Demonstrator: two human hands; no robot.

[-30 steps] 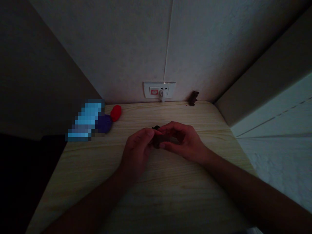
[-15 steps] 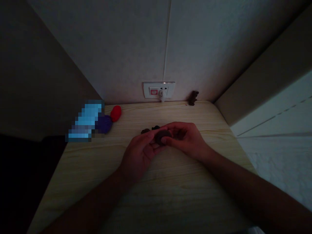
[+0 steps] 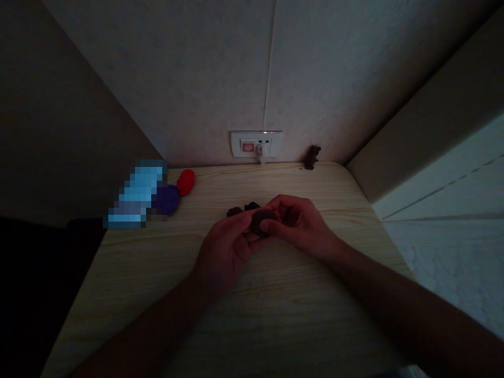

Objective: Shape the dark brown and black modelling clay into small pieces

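Between my two hands, above the middle of the wooden tabletop (image 3: 252, 315), is a dark brown rounded lump of modelling clay (image 3: 260, 222). My left hand (image 3: 226, 244) curls around its left side and underside, with the thumb along the near edge. The thumb of my right hand (image 3: 301, 226) presses on the lump's face while its fingers bend behind it. Just beyond my fingers lie a small brown lump (image 3: 234, 211) and a black piece (image 3: 252, 206), both partly hidden by my left hand.
At the far left are a red lump (image 3: 186, 182), a purple lump (image 3: 167, 199) and a pixelated bright phone-like rectangle (image 3: 136, 194). A small dark brown figure (image 3: 312, 157) stands by the wall at the back right. A socket (image 3: 255, 145) with a plug is on the wall.
My hands stay almost in place around the brown clay, with only a slight shift of the fingers. The view has moved very slightly.
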